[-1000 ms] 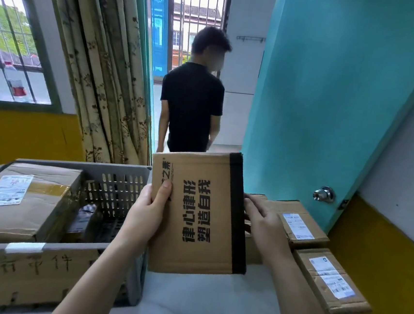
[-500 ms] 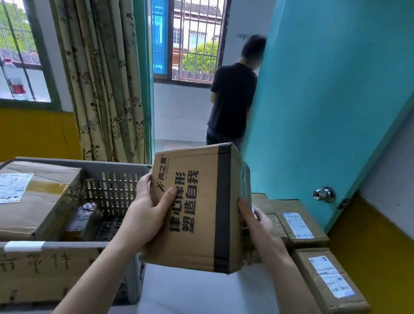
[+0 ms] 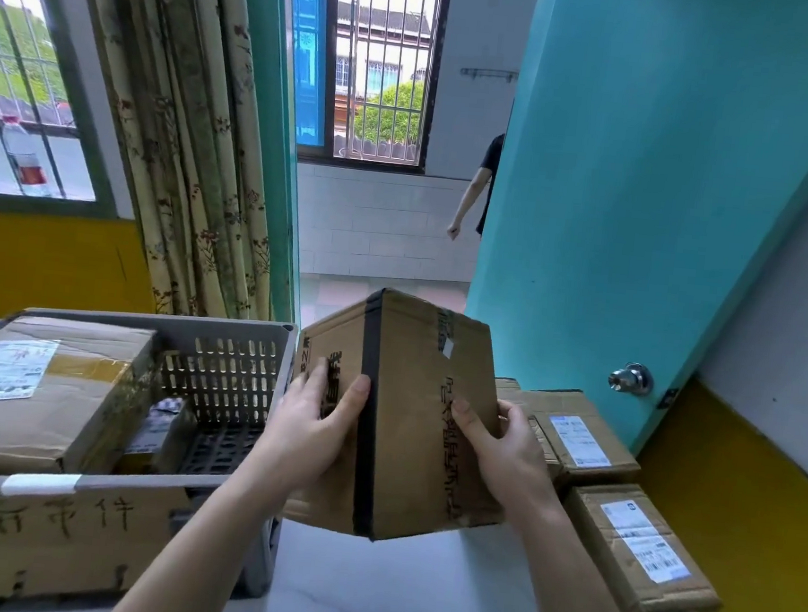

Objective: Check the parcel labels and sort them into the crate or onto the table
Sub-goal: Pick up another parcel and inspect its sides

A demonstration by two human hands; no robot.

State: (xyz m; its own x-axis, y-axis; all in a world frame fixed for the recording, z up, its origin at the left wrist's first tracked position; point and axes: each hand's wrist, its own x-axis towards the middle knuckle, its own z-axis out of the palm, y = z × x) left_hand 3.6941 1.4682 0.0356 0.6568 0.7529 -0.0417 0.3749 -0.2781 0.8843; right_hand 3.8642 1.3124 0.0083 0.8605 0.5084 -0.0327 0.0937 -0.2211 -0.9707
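The box has turned further since a moment ago, its taped edge now facing us; left hand and right hand clasp it above the desk, beside the crate; no shipping label shows yet, so sorting waits.

Daylight came through a barred window beyond the open turquoise door; left of the door hung floral curtains above a yellow wall.
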